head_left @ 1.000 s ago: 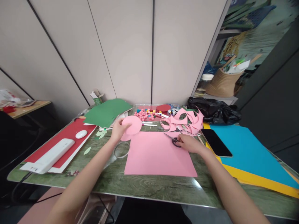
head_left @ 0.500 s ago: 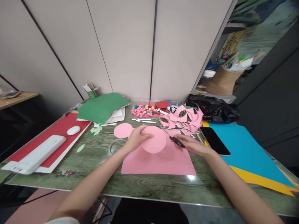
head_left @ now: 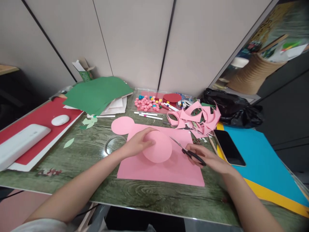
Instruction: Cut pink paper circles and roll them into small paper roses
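My left hand grips the left edge of a cut pink paper circle and holds it just above a large pink sheet lying on the green table. My right hand is closed around the black handles of a pair of scissors, whose blades point up and left toward the circle's right edge. A second pink circle lies flat on the table beyond my left hand. A clear tape ring sits just left of my left wrist.
Pink paper offcuts pile up behind the sheet. A black phone rests on blue and yellow card at right. Green paper, pompoms, markers, a white mouse and a white keyboard lie to the left and rear.
My left hand brought one pink circle from the far left over the pink sheet, leaving another on the table. My right hand lifted the scissors toward the circle.
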Demonstrator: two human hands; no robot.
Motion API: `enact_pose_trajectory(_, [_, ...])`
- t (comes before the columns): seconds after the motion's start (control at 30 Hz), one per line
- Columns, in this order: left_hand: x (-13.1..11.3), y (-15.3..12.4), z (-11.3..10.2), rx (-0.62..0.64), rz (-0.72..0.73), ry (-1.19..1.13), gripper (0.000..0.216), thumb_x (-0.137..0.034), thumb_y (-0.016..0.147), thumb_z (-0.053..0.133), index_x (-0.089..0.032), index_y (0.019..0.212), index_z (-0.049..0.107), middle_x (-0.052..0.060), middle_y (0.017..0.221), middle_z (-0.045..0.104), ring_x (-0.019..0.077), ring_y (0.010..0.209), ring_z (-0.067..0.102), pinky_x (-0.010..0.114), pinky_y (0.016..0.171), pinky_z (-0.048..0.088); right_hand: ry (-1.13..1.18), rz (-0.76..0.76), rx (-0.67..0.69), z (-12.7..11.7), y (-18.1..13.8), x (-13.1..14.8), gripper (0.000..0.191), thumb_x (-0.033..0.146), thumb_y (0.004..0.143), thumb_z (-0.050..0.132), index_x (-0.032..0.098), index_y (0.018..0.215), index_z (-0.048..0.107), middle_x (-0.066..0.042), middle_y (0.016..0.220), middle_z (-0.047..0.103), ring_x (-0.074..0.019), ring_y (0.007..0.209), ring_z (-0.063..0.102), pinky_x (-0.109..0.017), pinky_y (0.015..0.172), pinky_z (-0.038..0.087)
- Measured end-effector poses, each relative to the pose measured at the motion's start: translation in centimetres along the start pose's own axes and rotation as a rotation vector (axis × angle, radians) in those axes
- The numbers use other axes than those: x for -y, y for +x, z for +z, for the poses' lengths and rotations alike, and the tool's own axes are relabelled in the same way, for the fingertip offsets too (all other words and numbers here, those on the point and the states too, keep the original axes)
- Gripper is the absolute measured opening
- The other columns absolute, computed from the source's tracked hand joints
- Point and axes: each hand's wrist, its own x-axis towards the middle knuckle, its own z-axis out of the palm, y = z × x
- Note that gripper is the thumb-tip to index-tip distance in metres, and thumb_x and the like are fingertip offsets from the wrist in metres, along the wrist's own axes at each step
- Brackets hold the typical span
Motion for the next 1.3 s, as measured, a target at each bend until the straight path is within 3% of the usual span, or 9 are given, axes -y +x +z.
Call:
enact_pose_trajectory(0.4, [-0.4, -0.1, 0.0, 0.031, 0.024, 0.006, 0.040, -0.022, 0.076, 0.058, -0.025, 0.115, 0.056, 0.005, 0.125, 0.056, 0.0215, 0.115, 0.051, 0.039, 0.098, 0.039, -0.079, 0.076, 0.018, -0.1, -0.3, -0.3, 0.011, 0.027, 0.084, 0.050, 0.017, 0.080, 0.051, 0.002, 0.066, 0.048, -0.0094, 0.058, 0.041, -0.019, 0.044, 0.028])
enact_pose_trajectory(0.73, [-0.6, -0.1, -0.1, -0.059, 0.041, 0.019, 0.039, -0.022, 0.077, 0.057, -0.024, 0.116, 0.055, 0.005, 0.126, 0.055, 0.0223, 0.119, 0.049, 0.038, 0.101, 0.038, -0.057, 0.062, 0.033, 0.5, -0.4, 0.5, 0.022, 0.037, 0.088, 0.048, 0.016, 0.082, 0.051, 0.001, 0.066, 0.049, -0.0086, 0.057, 0.040, -0.019, 0.045, 0.028])
enact_pose_trajectory(1.3, [-0.9, -0.2, 0.3, -0.102, 0.015, 0.001, 0.040, -0.019, 0.076, 0.055, -0.023, 0.115, 0.056, 0.005, 0.126, 0.056, 0.0230, 0.118, 0.049, 0.040, 0.102, 0.037, -0.037, 0.017, -0.003, 1.5, 0.1, 0.3, 0.023, 0.034, 0.090, 0.045, 0.016, 0.076, 0.049, 0.002, 0.063, 0.048, -0.0078, 0.052, 0.039, -0.020, 0.044, 0.029])
